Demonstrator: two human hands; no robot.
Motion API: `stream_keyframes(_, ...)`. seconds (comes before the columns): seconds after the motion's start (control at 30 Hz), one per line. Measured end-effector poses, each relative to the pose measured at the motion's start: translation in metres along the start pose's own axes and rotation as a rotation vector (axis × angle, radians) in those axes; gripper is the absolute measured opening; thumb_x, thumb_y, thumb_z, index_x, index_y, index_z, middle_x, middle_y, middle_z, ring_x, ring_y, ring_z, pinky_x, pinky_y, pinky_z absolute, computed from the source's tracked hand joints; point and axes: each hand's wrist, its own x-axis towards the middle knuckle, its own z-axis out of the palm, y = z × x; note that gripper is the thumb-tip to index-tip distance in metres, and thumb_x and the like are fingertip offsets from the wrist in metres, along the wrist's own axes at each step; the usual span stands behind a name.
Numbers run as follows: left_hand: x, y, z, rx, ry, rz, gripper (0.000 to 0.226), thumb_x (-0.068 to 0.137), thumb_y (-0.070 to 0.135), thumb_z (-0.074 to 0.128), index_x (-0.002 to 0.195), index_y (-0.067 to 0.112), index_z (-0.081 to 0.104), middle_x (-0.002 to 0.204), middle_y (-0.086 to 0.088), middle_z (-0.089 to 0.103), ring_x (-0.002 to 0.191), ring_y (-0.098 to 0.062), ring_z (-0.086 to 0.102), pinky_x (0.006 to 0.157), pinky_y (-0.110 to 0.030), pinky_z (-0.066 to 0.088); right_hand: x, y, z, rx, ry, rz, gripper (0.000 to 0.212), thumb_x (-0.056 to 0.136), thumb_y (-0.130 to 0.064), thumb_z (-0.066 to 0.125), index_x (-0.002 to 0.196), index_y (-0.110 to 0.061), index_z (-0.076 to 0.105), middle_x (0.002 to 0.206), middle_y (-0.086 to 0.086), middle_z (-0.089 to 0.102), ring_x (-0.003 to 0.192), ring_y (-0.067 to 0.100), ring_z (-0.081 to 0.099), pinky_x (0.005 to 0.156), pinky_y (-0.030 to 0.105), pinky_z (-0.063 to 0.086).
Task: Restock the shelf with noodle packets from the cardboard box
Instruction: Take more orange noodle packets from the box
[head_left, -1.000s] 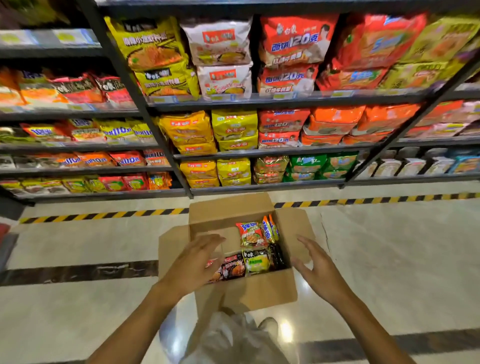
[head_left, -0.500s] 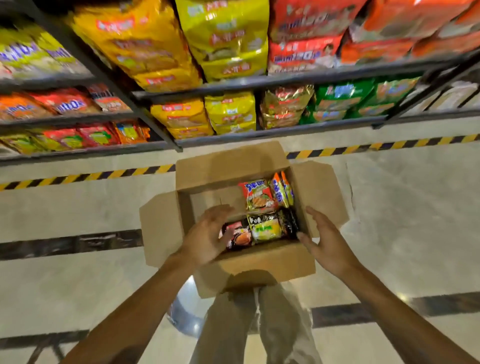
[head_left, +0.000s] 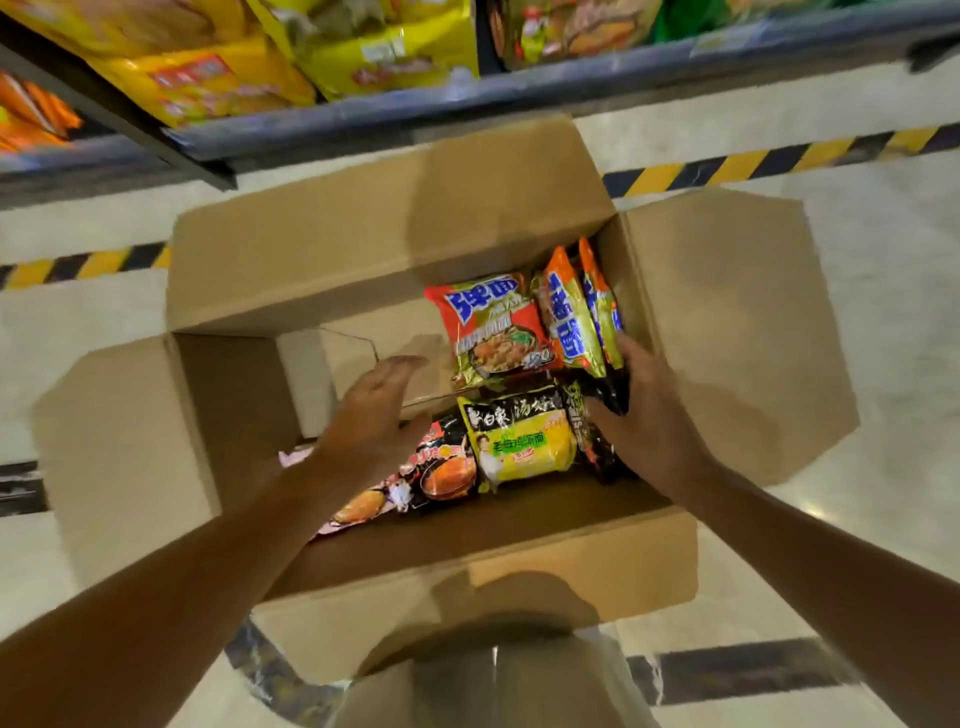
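Noodle packets (head_left: 519, 384) fill the cardboard box (head_left: 363, 249); left hand (head_left: 371, 415) hovers open, right hand (head_left: 641, 415) grips upright packets at centre-right, which could slip out sideways.

— Where's the cardboard box (head_left: 363, 249)?
— On the floor (head_left: 857, 545), shelf (head_left: 571, 88) at twelve o'clock.
— The noodle packets (head_left: 493, 332)?
— In its three-o'clock half (some upright against that wall). Left hand (head_left: 371, 415) at nine of them, right hand (head_left: 641, 410) at three.
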Motion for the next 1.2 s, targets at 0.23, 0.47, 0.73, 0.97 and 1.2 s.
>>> stream_keyframes(0.23,0.04,-0.028,0.055,-0.123,0.017,-0.108,0.053,0.098,0.024,0.056,0.147,0.028,0.037,0.152,0.005,0.037,0.141,-0.014,0.032,0.112,-0.029,0.029,0.063,0.021,0.065,-0.028,0.184,0.041,0.081,0.082,-0.023,0.077,0.15,-0.012,0.033,0.142,0.01,0.044,0.133,0.029,0.036,0.109,0.029,0.028)
stream_keyframes(0.47,0.041,-0.054,0.046,-0.097,-0.014,-0.146,0.051,0.099,0.026,0.054,0.146,0.034,0.037,0.151,0.008,0.037,0.141,-0.013,0.032,0.108,-0.027,0.031,0.07,0.027,0.083,-0.257,0.239,0.018,0.078,0.08,-0.033,0.078,0.145,-0.016,0.039,0.135,0.006,0.051,0.126,0.026,0.044,0.104,0.041,0.038)
stream_keyframes(0.73,0.027,-0.048,0.036,-0.077,-0.056,-0.16,0.052,0.099,0.024,0.054,0.146,0.033,0.036,0.151,0.009,0.038,0.137,-0.012,0.036,0.098,-0.02,0.032,0.069,0.018,0.086,-0.102,0.181,0.121,0.073,0.081,-0.023,0.081,0.136,-0.025,0.033,0.121,0.004,0.066,0.103,0.028,0.066,0.081,0.035,0.049)
stream_keyframes(0.97,0.036,-0.033,0.042,-0.034,-0.104,-0.118,0.054,0.099,0.028,0.053,0.148,0.035,0.031,0.154,0.011,0.034,0.139,-0.011,0.034,0.1,-0.017,0.028,0.094,0.018,0.079,-0.139,0.096,0.297,0.059,0.088,-0.045,0.07,0.138,-0.023,0.047,0.12,0.012,0.061,0.115,0.032,0.057,0.091,0.041,0.047)
stream_keyframes(1.2,0.091,-0.029,0.077,-0.395,0.03,-0.379,0.063,0.092,0.024,0.067,0.147,0.023,0.037,0.15,-0.002,0.042,0.13,-0.022,0.045,0.103,-0.035,0.044,0.057,0.03,0.051,0.24,0.185,0.111,0.038,0.093,-0.036,0.066,0.127,-0.02,0.063,0.106,-0.011,0.07,0.094,-0.002,0.066,0.073,0.002,0.046)
